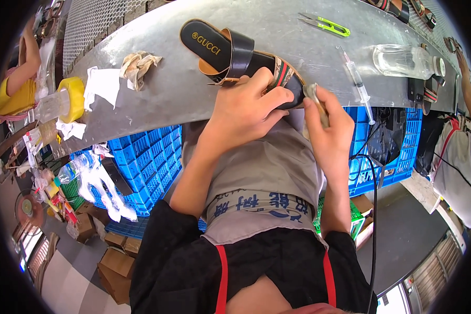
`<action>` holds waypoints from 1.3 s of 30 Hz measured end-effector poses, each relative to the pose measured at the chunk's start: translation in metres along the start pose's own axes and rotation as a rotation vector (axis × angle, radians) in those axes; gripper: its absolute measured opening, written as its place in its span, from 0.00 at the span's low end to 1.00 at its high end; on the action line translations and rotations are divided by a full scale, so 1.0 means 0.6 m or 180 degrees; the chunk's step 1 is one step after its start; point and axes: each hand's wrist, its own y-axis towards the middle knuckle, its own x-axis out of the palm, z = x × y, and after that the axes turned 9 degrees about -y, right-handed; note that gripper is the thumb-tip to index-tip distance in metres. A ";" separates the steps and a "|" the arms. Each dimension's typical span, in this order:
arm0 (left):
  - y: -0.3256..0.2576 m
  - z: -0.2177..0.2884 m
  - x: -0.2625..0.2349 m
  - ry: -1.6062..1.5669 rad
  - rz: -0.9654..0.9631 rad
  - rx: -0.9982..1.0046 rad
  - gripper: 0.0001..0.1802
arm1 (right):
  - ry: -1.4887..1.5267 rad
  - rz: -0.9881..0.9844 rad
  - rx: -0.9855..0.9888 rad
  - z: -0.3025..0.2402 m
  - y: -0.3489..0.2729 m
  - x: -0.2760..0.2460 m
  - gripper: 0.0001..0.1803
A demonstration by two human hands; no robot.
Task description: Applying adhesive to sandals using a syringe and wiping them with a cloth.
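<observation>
A black sandal (239, 49) with a tan edge, a wide black strap and a patterned strap with green and red stripes lies at the near edge of the metal table. My left hand (251, 107) is closed round its middle, fingers by the patterned strap. Close to the toe, my right hand (329, 118) pinches a small, crumpled greyish cloth (315, 99) against or right beside the sole's edge; whether it touches cannot be made out. Part of the sandal's toe end is hidden behind my left fingers.
On the metal table (167, 99) lie green thread snips (327, 25), a syringe (357, 78), a clear bottle (405, 60), a crumpled brown wad (139, 69), white paper (101, 86) and a yellow tape roll (72, 99). Blue crates (149, 162) stand below. Other people work at both sides.
</observation>
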 end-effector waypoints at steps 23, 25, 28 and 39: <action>0.006 -0.001 0.002 0.0065 -0.0010 0.0080 0.20 | 0.0408 -0.0802 0.1440 -0.027 0.070 0.012 0.13; 0.003 0.001 0.003 -0.0001 -0.0011 -0.0017 0.20 | 0.0428 -0.0600 0.1314 -0.013 0.054 0.023 0.12; 0.007 0.002 0.003 -0.0083 -0.0010 -0.0126 0.19 | 0.0215 -0.0593 0.1244 -0.002 0.027 0.008 0.12; 0.007 -0.003 0.003 -0.0074 -0.0059 -0.0127 0.21 | -0.0068 -0.0687 0.1278 -0.008 0.036 0.009 0.12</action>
